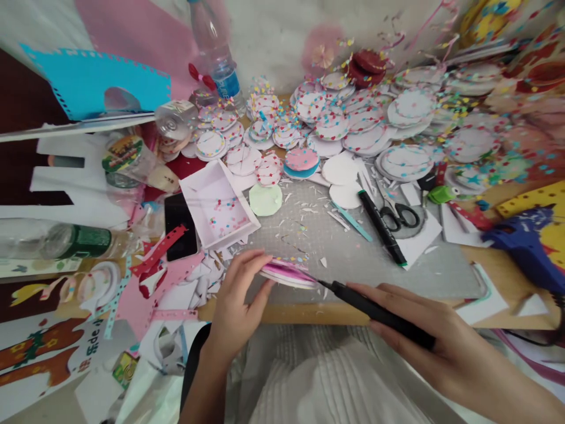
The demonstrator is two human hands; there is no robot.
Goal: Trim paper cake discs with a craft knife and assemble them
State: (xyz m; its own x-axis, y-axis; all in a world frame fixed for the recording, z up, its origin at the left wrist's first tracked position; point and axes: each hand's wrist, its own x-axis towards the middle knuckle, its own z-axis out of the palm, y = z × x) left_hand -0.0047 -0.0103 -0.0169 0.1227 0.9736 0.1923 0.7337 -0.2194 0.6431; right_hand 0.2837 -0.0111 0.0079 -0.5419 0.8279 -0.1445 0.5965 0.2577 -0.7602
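Note:
My left hand (242,288) pinches the left end of a layered pink-and-white paper disc (291,275), seen nearly edge-on, with small coloured bits along its far edge. A black tool with a thin pointed tip (366,303) is gripped in my right hand (424,330). Its tip meets the disc's right side; whether it is a blade I cannot tell. Both hands are over the near edge of a grey cutting mat (304,229). Beyond them are a pale green paper disc (265,199), a black marker (382,227) and black-handled scissors (396,213).
A white paper box (220,203) with confetti stands left of the mat, beside a phone (180,227). Stacks of confetti-dotted paper discs (331,121) crowd the back. Plastic bottles (220,59) stand and lie at left. A blue glue gun (525,235) lies at right.

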